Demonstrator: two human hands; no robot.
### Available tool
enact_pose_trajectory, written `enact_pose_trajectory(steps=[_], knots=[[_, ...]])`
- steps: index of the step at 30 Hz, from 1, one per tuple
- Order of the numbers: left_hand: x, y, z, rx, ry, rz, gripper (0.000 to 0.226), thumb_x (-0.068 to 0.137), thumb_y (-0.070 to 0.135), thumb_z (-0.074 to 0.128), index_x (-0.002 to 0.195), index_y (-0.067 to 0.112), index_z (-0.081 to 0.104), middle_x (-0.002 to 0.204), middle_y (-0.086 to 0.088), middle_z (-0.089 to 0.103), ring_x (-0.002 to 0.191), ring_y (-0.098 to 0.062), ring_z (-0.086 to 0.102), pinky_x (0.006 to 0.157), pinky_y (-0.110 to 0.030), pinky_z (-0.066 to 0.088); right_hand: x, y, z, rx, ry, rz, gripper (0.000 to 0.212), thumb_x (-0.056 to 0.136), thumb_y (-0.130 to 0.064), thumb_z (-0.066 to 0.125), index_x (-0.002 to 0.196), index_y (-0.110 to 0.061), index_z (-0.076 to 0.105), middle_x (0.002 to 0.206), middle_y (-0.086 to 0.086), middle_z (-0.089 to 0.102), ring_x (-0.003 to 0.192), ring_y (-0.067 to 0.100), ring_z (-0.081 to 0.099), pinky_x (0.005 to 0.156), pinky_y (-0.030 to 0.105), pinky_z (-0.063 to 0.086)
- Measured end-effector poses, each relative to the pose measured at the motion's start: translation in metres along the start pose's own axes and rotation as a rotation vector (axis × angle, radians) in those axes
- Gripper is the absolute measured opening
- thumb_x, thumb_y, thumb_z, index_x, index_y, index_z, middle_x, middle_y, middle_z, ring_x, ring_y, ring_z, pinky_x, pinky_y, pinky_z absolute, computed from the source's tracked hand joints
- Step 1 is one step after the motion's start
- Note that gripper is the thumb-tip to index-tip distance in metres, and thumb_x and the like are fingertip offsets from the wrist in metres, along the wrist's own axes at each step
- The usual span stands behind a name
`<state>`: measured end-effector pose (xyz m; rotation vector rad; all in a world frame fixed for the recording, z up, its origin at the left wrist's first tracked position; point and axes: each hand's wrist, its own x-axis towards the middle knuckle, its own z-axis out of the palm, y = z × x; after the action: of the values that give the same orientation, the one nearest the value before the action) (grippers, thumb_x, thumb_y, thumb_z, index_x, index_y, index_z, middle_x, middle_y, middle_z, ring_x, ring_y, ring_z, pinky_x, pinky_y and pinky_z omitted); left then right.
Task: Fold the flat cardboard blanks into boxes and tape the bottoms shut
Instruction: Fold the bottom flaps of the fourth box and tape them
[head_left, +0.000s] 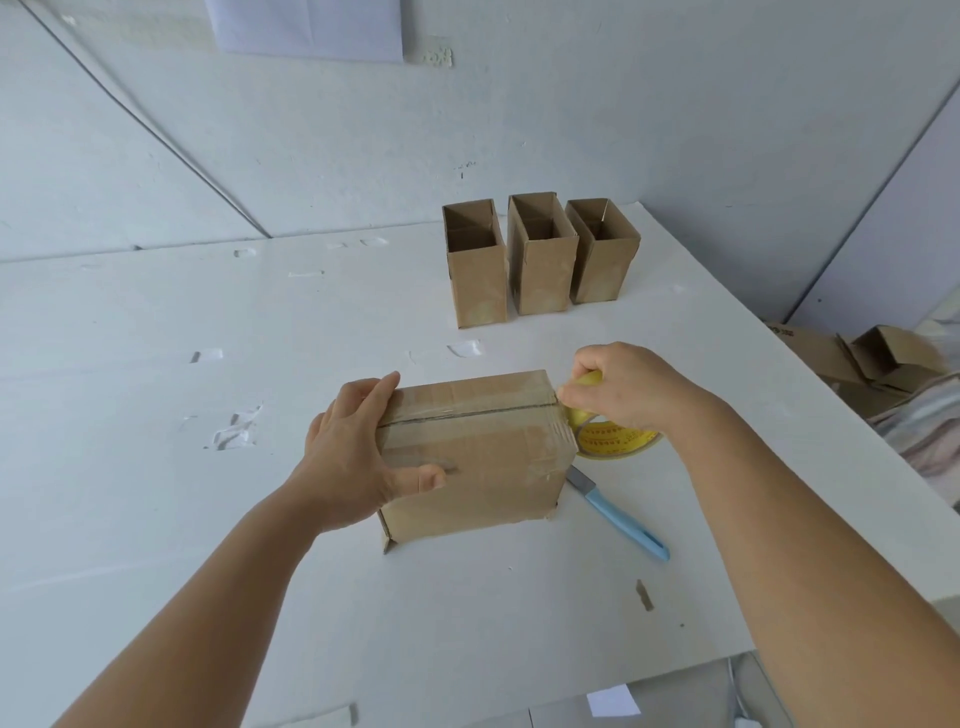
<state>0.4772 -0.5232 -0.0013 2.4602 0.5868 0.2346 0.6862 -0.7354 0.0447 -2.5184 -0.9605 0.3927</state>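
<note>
A brown cardboard box (483, 457) stands bottom-up on the white table (208, 519), with clear tape running along its closed flap seam. My left hand (353, 447) grips the box's left end, fingers over the top and thumb on the near face. At the box's right end my right hand (618, 389) holds a yellow tape roll (613, 436), with the tape stretched onto the right edge of the box.
Three open-topped cardboard boxes (535, 260) stand in a row at the back of the table. A blue-handled knife (618, 514) lies just right of the box. Off the table's right edge lie more cardboard pieces (872, 358). The wall is close behind.
</note>
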Motion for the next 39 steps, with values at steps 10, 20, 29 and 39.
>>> enact_pose_trajectory(steps=[10,20,29,39], knots=[[-0.005,0.006,0.003,0.261,-0.056,0.07,0.122,0.059,0.094,0.03,0.153,0.023,0.0,0.155,0.01,0.01,0.144,-0.018,0.006,0.117,-0.04,0.002,0.005,0.008,0.009,0.112,-0.084,0.05,0.02,0.084,-0.045,0.062,0.079,-0.026,0.057,0.089,-0.003,0.059,0.082,0.013,0.055,0.062,0.028,0.04],[0.02,0.076,0.034,0.642,-0.242,0.219,0.107,0.07,0.083,0.0,0.15,0.012,-0.012,0.16,-0.006,-0.012,0.146,-0.023,-0.016,0.115,-0.046,-0.008,-0.004,-0.001,0.024,0.106,-0.073,0.009,0.021,0.086,-0.043,0.058,0.075,-0.027,0.052,0.089,0.0,0.06,0.088,0.022,0.056,0.079,0.038,0.047],[0.044,0.099,0.04,0.666,-0.171,0.22,0.109,0.06,0.09,0.004,0.135,0.016,0.033,0.118,-0.007,0.043,0.11,-0.027,0.04,0.096,-0.038,0.026,-0.007,-0.007,0.027,0.005,0.004,-0.046,0.02,0.086,-0.046,0.055,0.08,-0.027,0.053,0.085,-0.004,0.056,0.088,0.023,0.052,0.074,0.036,0.042],[0.034,0.07,0.024,0.513,-0.137,0.074,0.06,0.087,0.067,0.01,0.137,0.039,0.03,0.117,-0.005,0.046,0.115,-0.025,0.043,0.097,-0.039,0.027,-0.003,-0.023,0.039,0.242,-0.059,-0.187,0.031,0.092,-0.045,0.045,0.074,-0.02,0.053,0.069,-0.007,0.052,0.069,0.013,0.051,0.064,0.031,0.041]])
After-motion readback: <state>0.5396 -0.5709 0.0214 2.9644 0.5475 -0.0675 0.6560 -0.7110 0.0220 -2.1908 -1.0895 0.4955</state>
